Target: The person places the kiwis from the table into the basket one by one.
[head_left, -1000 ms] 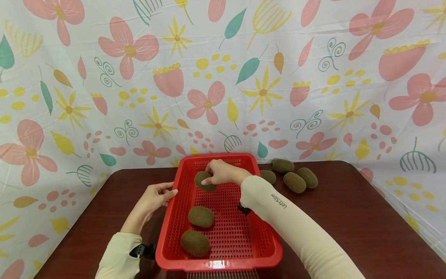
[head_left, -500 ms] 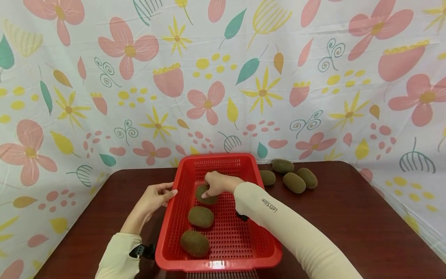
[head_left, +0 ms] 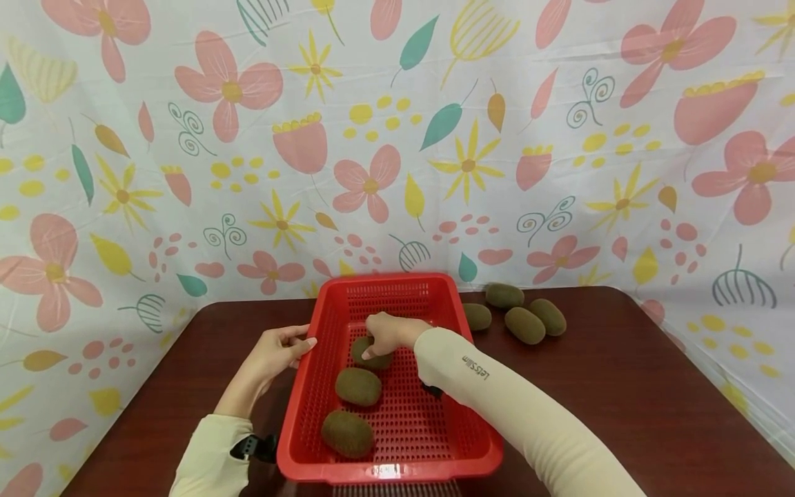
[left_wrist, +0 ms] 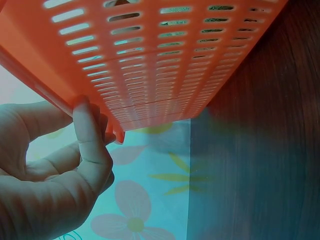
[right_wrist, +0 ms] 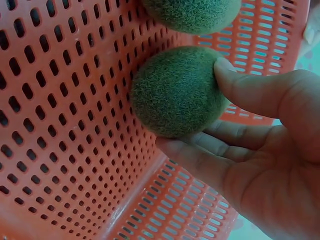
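Observation:
A red perforated plastic basket stands on the table with brown fuzzy kiwis in it. My right hand is inside it, holding a kiwi between thumb and fingers low over the basket floor. Toward the near end, a second kiwi and a third kiwi lie in a column along the left side. My left hand pinches the basket's left rim, and in the left wrist view its thumb and fingers bend at that edge.
Several more kiwis rest on the dark wooden table, right of the basket's far end. A floral cloth hangs behind the table.
My right hand has lowered the kiwi and brought it nearer, close behind the middle kiwi in the basket. The left hand has stayed on the rim.

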`<state>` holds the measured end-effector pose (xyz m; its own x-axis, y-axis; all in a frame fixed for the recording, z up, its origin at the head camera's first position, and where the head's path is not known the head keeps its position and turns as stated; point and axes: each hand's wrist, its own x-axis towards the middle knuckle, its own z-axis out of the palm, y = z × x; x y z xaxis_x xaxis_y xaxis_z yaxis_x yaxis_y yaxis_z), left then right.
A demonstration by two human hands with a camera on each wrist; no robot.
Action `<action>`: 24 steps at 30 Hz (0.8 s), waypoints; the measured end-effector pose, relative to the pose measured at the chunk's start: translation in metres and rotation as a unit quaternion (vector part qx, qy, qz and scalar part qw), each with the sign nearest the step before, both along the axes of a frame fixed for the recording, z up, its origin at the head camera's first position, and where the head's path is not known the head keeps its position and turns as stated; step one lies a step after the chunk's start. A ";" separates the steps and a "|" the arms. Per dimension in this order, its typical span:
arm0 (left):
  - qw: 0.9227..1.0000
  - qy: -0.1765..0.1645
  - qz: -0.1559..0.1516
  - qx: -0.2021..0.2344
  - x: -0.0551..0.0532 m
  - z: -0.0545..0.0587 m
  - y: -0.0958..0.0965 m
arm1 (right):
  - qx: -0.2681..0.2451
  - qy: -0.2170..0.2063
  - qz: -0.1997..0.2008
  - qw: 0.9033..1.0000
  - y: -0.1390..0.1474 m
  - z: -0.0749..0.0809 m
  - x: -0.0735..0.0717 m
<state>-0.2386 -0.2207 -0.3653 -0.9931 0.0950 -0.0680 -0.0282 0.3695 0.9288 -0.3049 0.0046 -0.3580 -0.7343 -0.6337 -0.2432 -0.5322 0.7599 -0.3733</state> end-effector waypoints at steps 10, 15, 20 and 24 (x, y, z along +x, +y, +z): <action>1.000 0.000 0.001 -0.003 -0.001 -0.001 0.000 | 0.023 -0.002 0.012 1.000 0.000 0.003 0.001; 1.000 -0.002 0.002 -0.003 0.000 0.000 0.001 | 0.020 0.001 0.014 1.000 0.002 0.005 0.002; 1.000 0.001 0.002 -0.002 0.001 0.000 0.001 | 0.015 -0.003 0.007 1.000 0.005 0.007 0.001; 1.000 0.008 0.002 -0.006 0.000 -0.001 0.001 | 0.015 0.001 0.004 1.000 0.006 0.009 0.000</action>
<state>-0.2389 -0.2201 -0.3665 -0.9944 0.0913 -0.0538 -0.0150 0.3811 0.9244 -0.3045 0.0109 -0.3495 -0.7304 -0.6312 -0.2610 -0.5385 0.7672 -0.3485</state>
